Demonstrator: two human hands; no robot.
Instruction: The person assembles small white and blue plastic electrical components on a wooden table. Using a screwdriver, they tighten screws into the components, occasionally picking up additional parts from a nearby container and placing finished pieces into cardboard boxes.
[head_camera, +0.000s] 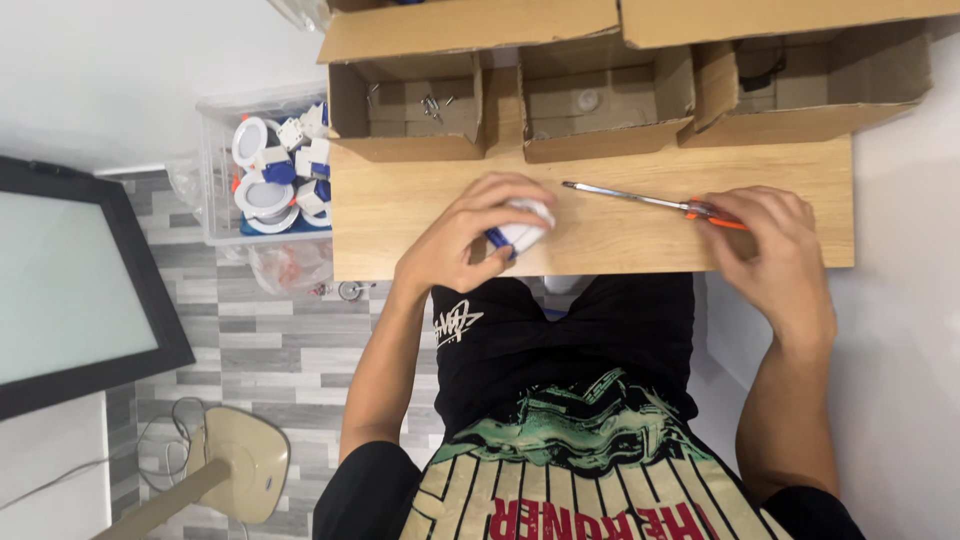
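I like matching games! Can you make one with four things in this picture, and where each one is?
Things:
1. screwdriver
2. white fitting
3. loose screws
4. clear bin

Places:
A. on the floor, left of the wooden table
B. under the left hand
C. in the left cardboard box
D. lying on the table, handle at the right hand

Pairs: 1-D, 2-B, 3-C, 4-A
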